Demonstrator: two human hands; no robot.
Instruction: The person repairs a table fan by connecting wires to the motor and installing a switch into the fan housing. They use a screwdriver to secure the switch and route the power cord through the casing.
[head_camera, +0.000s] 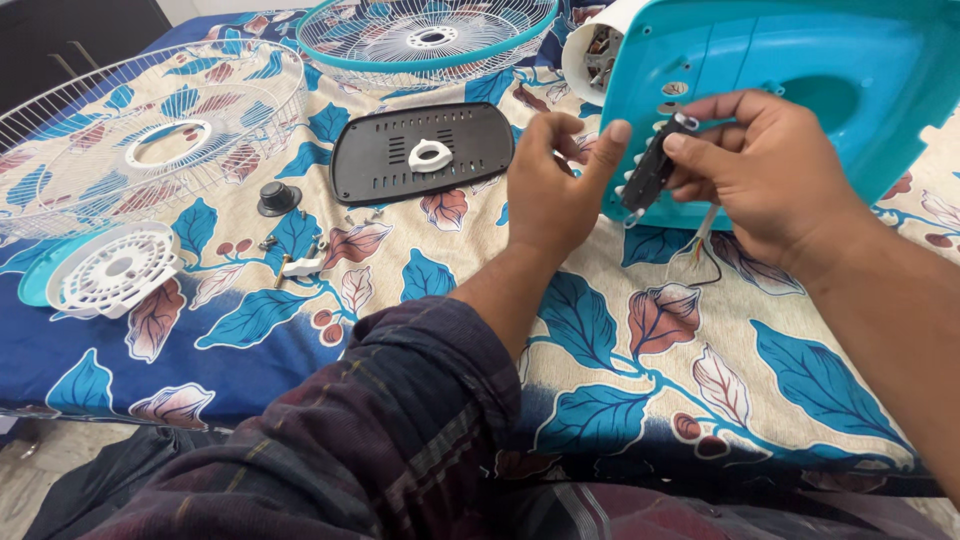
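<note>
Black cover plate (422, 152) and white wire guard (140, 135) lie left of both hands

Leaf-print bedsheet (620, 350) — fan grilles (150, 130), black plate (420, 150), screws (290, 255) lying on it.

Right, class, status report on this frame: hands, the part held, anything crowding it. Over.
Both hands up, fingers pinching black switch block. Wires trail below it. Teal fan base directly behind, close.
</note>
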